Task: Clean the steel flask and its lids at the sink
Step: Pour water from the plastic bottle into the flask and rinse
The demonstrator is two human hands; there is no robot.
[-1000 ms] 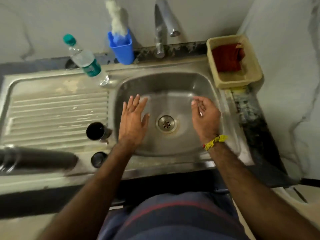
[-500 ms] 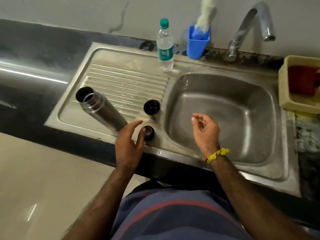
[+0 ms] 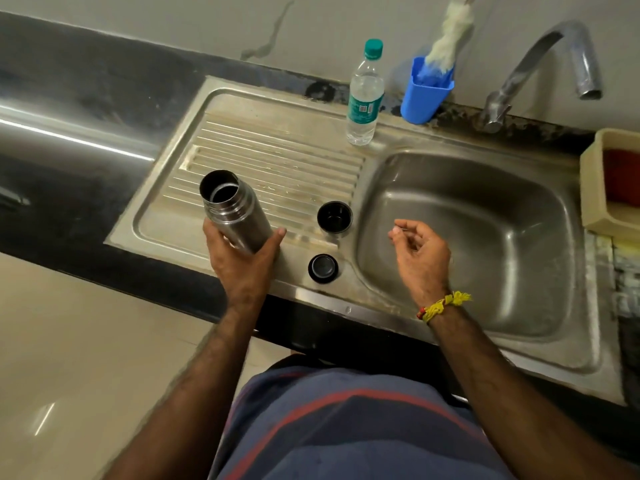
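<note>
Left grip (image 3: 242, 261) holds flask (image 3: 235, 211) | upright, mouth up | right grip (image 3: 420, 256) loosely curled, empty

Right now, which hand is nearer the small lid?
Left. The left hand grips the flask just left of the small lid; the right hand hangs farther off, over the sink basin.

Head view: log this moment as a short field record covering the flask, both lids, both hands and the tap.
flask: steel flask, open mouth, on the drainboard, tilted in this view
left hand: left hand grips the flask's lower body
right hand: right hand over the sink basin, fingers loosely curled, holds nothing
cup lid: cup lid, opening up, on the drainboard beside the basin
small lid: small lid on the sink's front ledge
tap: tap, no water visible
</note>
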